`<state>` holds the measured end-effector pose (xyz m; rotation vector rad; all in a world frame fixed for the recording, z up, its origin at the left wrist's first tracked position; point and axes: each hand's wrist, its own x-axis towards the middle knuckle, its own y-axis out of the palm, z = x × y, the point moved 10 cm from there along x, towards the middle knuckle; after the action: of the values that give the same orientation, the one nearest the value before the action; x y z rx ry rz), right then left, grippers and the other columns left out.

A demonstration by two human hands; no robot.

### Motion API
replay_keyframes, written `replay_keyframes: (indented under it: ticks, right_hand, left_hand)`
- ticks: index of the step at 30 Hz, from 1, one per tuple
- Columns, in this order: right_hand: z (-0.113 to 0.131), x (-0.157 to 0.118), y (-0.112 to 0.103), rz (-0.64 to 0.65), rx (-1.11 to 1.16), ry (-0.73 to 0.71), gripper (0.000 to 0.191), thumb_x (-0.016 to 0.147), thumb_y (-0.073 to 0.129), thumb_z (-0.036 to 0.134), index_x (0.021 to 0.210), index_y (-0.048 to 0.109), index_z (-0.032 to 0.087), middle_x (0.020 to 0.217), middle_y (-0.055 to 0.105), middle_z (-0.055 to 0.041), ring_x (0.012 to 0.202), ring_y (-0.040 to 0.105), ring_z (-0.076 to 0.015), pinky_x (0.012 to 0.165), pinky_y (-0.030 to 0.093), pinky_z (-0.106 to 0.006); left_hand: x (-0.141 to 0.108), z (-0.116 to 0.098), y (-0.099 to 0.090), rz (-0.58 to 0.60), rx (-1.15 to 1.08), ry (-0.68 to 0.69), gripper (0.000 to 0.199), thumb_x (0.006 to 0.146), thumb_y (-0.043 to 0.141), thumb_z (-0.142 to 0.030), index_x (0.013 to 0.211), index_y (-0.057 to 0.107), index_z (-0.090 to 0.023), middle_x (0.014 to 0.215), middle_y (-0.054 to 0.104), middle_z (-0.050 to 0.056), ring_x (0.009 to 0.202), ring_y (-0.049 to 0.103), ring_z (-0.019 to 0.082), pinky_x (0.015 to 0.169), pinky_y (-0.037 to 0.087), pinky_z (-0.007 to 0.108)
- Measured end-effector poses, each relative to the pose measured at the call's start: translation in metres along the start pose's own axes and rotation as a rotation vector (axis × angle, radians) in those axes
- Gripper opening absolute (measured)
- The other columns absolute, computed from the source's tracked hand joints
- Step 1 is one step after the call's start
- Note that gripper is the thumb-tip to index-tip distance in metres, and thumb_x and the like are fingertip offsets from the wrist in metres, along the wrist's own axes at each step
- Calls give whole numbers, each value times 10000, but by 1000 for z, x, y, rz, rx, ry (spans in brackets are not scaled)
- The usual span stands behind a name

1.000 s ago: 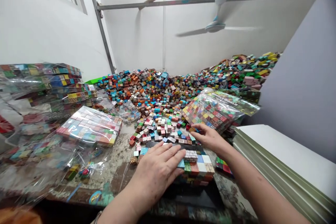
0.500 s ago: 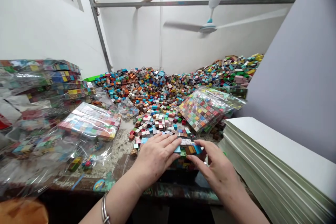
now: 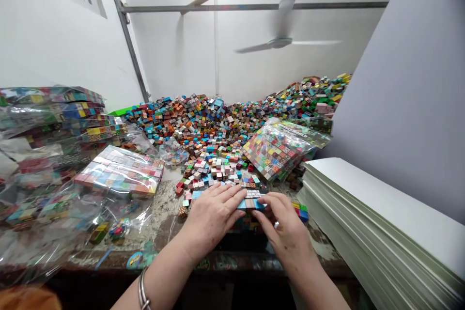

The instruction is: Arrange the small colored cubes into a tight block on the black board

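Note:
My left hand point(image 3: 218, 208) lies flat, palm down, over a row of small blocks point(image 3: 250, 203) near the table's front edge. Its fingers are stretched out and press on the blue and white blocks. My right hand point(image 3: 279, 220) pinches the right end of this row, thumb in front and index finger behind. Beyond my hands spreads a big heap of small coloured blocks point(image 3: 218, 126). Several yellow, red and blue blocks point(image 3: 301, 211) sit just right of my right hand. What lies under my left palm is hidden.
A bagged block sheet point(image 3: 121, 169) lies left, beside a stack of bagged sheets point(image 3: 54, 111). Another bagged sheet point(image 3: 276, 152) leans on the heap at right. A tall stack of white boards point(image 3: 381, 218) stands at the right edge, with a ceiling fan point(image 3: 281, 42) above.
My right hand has moved left and the brown and yellow blocks at its fingers now sit out of sight; blue and tan ones show there. The view has shifted slightly right.

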<state>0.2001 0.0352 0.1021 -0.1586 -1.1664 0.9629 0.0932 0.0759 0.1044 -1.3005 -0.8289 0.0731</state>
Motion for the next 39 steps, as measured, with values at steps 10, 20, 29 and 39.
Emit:
replay_keyframes:
  ticks: [10, 20, 29, 39]
  right_hand:
    - [-139, -39, -27, 86, -374, 209, 412, 838, 378, 372, 1089, 558, 99, 1128, 593, -204, 1073, 532, -319, 894, 406, -491]
    - [-193, -62, 14, 254, -345, 369, 406, 790, 413, 286, 1130, 556, 115, 1099, 583, -180, 985, 562, -297, 853, 443, -448]
    - [-157, -42, -23, 201, -97, 365, 413, 807, 463, 396, 1158, 515, 184, 1115, 572, -120, 1030, 547, -248, 821, 482, -371]
    - [-57, 22, -39, 406, 68, 138, 386, 783, 544, 330, 1148, 590, 212, 1176, 589, -98, 1065, 550, -235, 880, 468, -381]
  left_hand:
    - [0, 0, -2, -11, 2, -1, 405, 887, 436, -412, 1259, 475, -257, 1289, 529, -6, 1159, 504, 186, 1021, 377, 381]
    - [2, -1, -2, -11, 23, 4, 414, 872, 468, -405, 1261, 471, -263, 1280, 537, -3, 1155, 507, 188, 1017, 384, 387]
    - [1, 0, -1, -14, 20, 13, 417, 870, 473, -406, 1261, 467, -262, 1276, 541, -4, 1154, 505, 188, 1017, 379, 388]
    - [1, -1, -2, -12, 10, 10, 420, 872, 468, -408, 1264, 466, -258, 1277, 540, 13, 1140, 519, 187, 1013, 386, 391]
